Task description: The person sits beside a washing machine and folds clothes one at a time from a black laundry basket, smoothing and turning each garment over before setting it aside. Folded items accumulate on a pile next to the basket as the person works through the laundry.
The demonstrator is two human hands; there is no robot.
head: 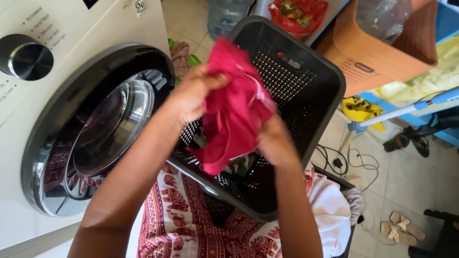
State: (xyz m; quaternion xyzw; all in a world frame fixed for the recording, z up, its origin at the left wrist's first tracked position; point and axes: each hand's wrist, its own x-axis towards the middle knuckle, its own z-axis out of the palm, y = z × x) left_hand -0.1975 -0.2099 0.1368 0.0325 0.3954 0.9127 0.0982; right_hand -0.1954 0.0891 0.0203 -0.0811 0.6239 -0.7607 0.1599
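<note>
Evidently, laundry handling beside a front-loading machine.

Left hand: closed on the upper part of the red garment, fingers pinched into the cloth near its top edge, likely to keep it lifted off the basket.

Right hand: closed on the lower right side of the same garment, knuckles toward the camera, pulling against the left grip so the cloth spreads rather than hangs bunched.

Red garment: held in the air between the 2 hands, above the dark laundry basket, crumpled, with a thin pale trim showing along 1 fold.

Dark laundry basket: perforated plastic, tilted toward the person and resting near the lap, open mouth up, presumably for easy reach; a few patterned pieces low inside, partly hidden by the garment.

Washing machine: white, at left, round glass door shut, chrome ring around it, dial at far left; close enough for loading without standing.

Patterned cloth: red and white with elephant motifs, spread across the near centre under the basket.

Orange basket: woven-look plastic, far right, with a clear bag in it.

Water bottle: large, clear, on the far floor.

Floor at right: tiled, with sandals, black cables, and a mop handle lying slantwise, well apart from the hands.
</note>
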